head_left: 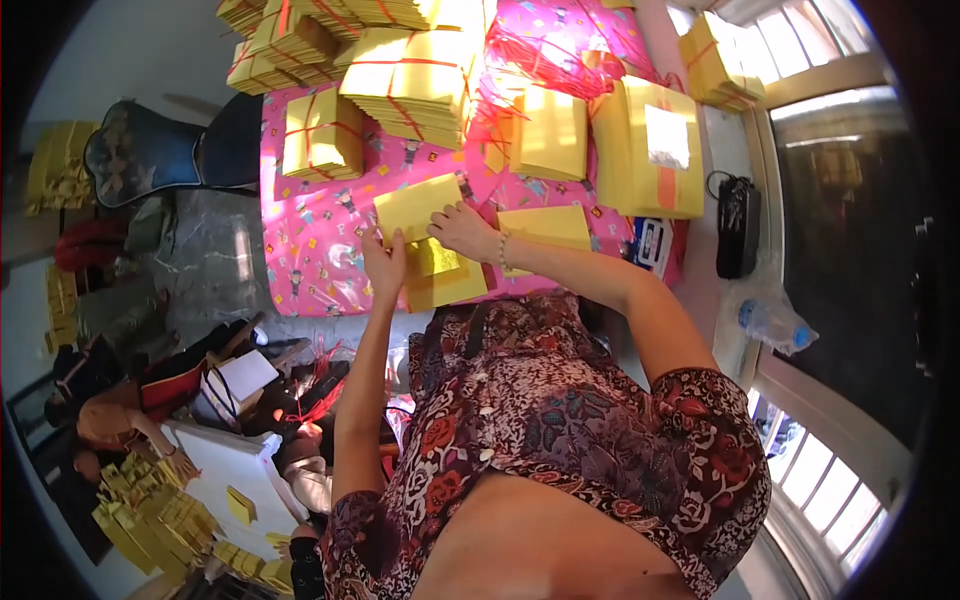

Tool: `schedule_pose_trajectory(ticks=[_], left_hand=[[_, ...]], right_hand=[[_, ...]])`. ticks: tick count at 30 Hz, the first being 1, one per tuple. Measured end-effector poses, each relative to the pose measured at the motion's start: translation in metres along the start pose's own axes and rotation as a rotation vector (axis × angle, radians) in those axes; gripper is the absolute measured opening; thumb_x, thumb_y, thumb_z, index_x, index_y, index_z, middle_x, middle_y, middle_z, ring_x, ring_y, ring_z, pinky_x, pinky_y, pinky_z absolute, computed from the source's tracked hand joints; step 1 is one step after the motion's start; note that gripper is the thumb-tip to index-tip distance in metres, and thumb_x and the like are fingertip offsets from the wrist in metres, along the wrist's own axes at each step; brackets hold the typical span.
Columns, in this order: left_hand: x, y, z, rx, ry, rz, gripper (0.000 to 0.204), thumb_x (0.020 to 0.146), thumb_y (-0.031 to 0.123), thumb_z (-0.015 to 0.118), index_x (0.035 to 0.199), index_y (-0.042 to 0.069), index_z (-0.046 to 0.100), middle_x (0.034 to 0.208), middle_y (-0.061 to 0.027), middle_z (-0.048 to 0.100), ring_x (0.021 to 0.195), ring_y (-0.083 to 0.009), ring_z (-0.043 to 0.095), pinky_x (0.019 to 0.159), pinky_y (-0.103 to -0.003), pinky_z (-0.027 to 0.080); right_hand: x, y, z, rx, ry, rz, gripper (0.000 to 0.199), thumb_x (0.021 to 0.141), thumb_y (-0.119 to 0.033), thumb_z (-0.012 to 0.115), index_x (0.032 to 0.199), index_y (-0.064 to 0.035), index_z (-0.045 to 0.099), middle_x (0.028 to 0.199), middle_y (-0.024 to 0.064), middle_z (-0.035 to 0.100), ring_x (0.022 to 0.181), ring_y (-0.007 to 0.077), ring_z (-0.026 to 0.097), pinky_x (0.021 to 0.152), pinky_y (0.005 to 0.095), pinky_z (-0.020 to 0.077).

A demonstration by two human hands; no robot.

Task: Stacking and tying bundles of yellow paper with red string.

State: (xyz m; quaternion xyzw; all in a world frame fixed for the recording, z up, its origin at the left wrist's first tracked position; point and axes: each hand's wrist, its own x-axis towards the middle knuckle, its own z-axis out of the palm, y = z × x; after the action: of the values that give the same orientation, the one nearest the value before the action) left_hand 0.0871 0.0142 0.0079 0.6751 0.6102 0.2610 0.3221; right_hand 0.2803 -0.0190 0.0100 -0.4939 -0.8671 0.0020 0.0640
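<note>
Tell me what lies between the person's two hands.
Yellow paper lies between the left hand and the right hand, as the head view shows.

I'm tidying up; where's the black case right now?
In the head view, the black case lies at the right, between the pink tablecloth and the dark panel, above the clear bag.

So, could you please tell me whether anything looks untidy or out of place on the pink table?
Mainly the red strings: they lie in a loose tangle toward the far side of the pink tablecloth, while the yellow stack to their left is tied.
</note>
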Motion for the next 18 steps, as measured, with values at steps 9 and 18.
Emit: schedule_pose_trajectory(ticks=[9, 18], left_hand=[[0.028, 0.006, -0.005, -1.024, -0.196, -0.503, 0.041, 0.082, 0.000, 0.052, 0.122, 0.000, 0.046, 0.111, -0.0116, 0.057, 0.099, -0.0270, 0.059, 0.083, -0.040, 0.051], [-0.018, 0.091, 0.040, -0.975, -0.526, -0.348, 0.039, 0.079, -0.002, 0.061, 0.117, 0.001, 0.051, 0.100, -0.0076, 0.063, 0.092, -0.0180, 0.062, 0.080, -0.028, 0.051]], right_hand=[[-0.014, 0.001, -0.046, 0.399, 0.226, 0.386, 0.029, 0.077, -0.021, 0.064, 0.102, -0.0073, 0.056, 0.100, 0.0100, 0.054, 0.098, 0.0280, 0.052, 0.081, 0.0408, 0.0439], [-0.141, 0.034, -0.065, 1.052, 0.501, 1.045, 0.036, 0.080, -0.013, 0.065, 0.111, -0.0018, 0.050, 0.096, 0.0119, 0.059, 0.083, 0.0199, 0.059, 0.071, 0.0332, 0.0495]])
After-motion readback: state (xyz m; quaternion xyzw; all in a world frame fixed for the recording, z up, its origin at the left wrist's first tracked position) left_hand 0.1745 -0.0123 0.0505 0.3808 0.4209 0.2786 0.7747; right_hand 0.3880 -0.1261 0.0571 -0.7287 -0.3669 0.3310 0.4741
